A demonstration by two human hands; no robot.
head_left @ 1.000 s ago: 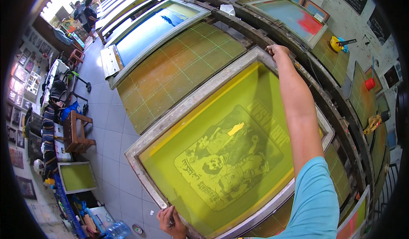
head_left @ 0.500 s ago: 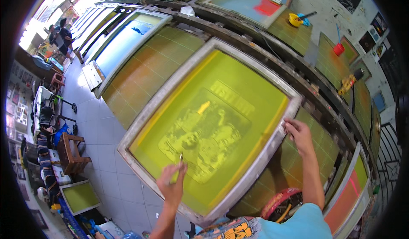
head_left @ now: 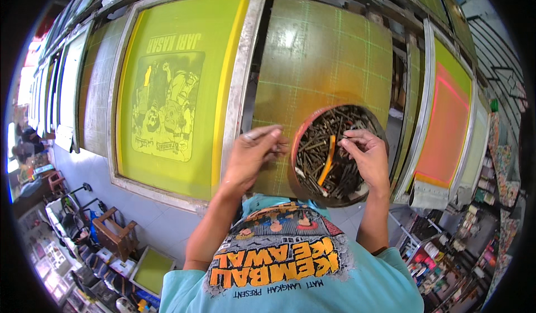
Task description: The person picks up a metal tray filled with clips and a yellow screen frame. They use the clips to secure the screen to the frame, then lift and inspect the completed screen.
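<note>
My right hand (head_left: 367, 154) hovers over a round tub with a reddish rim (head_left: 300, 133). Its thumb and fingertips are pinched together; whatever they hold is too small to make out. Many dark metal bolts or screws (head_left: 312, 148) fill the tub, and a bent orange strip (head_left: 328, 165) lies on them. Left of the tub, my left hand (head_left: 255, 151) is raised with its fingers curled, partly blurred. A small pale thing shows at those fingers, its kind unclear. Beside this hand is a large framed printing screen (head_left: 215, 90) with yellow-green mesh and a picture on it.
The tub sits at the near edge of a greenish gridded board (head_left: 324, 51). Another framed screen (head_left: 444, 123), pink and green, stands to the right. Far left on the tiled floor are a brown wooden stool (head_left: 114, 232) and a small green screen (head_left: 152, 271).
My view has swung right and down to the tub. Both hands have left the large screen; the right is now over the bolts, the left beside the tub.
</note>
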